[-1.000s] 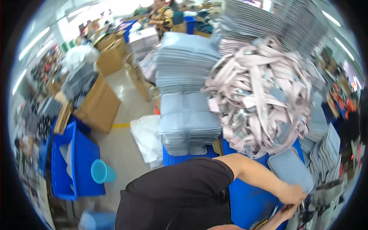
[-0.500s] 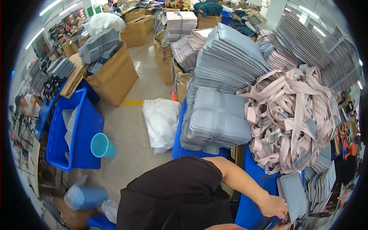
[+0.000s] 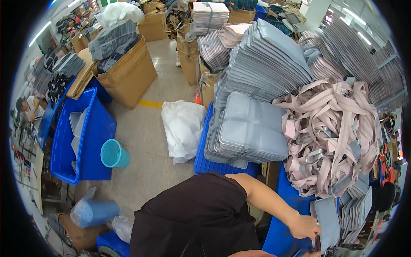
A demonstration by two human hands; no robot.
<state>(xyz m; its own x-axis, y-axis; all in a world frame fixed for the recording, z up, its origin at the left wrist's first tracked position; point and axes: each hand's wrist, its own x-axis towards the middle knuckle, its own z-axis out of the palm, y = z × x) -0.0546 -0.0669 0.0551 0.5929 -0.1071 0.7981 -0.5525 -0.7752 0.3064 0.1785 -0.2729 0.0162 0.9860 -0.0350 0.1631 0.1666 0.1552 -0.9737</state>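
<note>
My left arm reaches across to the lower right. My left hand is closed at the near edge of a grey, rounded-corner padded panel, which stands tilted above the blue tabletop. A thin dark strip shows just under the fingers; I cannot make out what it is. Only a small part of my right hand shows at the lower edge, close below the left one, and its fingers are hidden. Beyond the panel, more grey panels stand leaning together.
A heap of pink straps lies behind the panel. Tied stacks of grey panels rise to its left. On the floor are a white sack, a turquoise bucket, a blue bin and a cardboard box. Another person sits far left.
The view has shifted slightly, so the stacks and straps sit a little farther right. My left hand stays at the panel's edge, and the panel's tilt looks nearly the same.
</note>
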